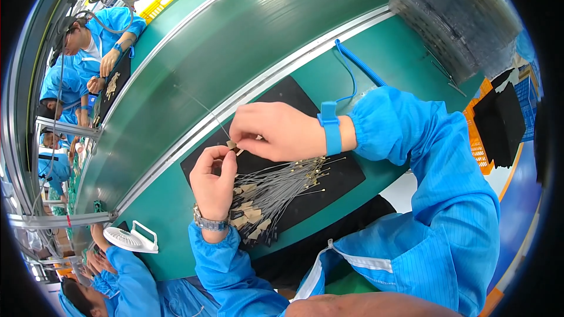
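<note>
Small tan tab (pixel 231 144) on a thin wire: we pinch it between left hand (pixel 214 183) and right hand (pixel 275 131), fingers closed on it, above the black mat (pixel 343 177). Bundle of tabbed wires (pixel 271 195) lies just near of it on the green tabletop (pixel 176 223).

A small white fan (pixel 130 239) is sitting on the green table (pixel 376 58). Stacked clear trays (pixel 455 20) are lying far off, and other workers in blue coats (pixel 97 38) are sitting along the belt (pixel 235 35).

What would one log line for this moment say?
left hand: pinching small tab | right hand: pinching same tab | thin wire: runs up from tab | wire pile: on black mat below hands
</note>
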The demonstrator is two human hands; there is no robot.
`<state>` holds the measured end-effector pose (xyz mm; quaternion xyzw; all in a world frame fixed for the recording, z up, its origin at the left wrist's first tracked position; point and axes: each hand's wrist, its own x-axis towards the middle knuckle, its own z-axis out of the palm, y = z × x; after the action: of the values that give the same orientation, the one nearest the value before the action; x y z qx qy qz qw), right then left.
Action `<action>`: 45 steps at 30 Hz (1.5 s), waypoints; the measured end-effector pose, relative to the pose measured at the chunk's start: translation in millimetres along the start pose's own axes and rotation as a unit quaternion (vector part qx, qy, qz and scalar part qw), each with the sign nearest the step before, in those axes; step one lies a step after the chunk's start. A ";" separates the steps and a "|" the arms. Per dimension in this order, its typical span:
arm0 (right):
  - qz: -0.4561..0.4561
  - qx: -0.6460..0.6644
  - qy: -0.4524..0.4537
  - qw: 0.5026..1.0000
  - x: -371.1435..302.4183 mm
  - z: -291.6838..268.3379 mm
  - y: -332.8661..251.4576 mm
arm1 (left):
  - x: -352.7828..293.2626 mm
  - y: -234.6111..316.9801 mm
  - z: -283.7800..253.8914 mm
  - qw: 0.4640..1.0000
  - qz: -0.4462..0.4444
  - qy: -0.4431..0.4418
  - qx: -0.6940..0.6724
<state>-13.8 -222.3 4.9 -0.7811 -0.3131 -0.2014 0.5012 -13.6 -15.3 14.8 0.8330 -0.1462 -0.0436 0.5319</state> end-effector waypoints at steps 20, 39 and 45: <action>0.033 -0.026 -0.015 0.999 0.1 -3.0 13.5 | 0.3 -1.7 -2.0 0.993 0.100 -0.038 0.040; 0.297 0.383 -0.025 0.874 6.3 -6.3 11.4 | 2.9 -8.3 -0.6 0.979 0.111 -0.025 -0.168; 0.244 0.245 -0.037 0.938 5.4 -8.3 3.4 | 1.6 3.1 4.9 0.980 0.180 0.016 0.087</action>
<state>-7.6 -229.3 9.5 -0.6936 -0.1714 0.0392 0.6986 -13.8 -21.3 15.6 0.8367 -0.2883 0.0794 0.4588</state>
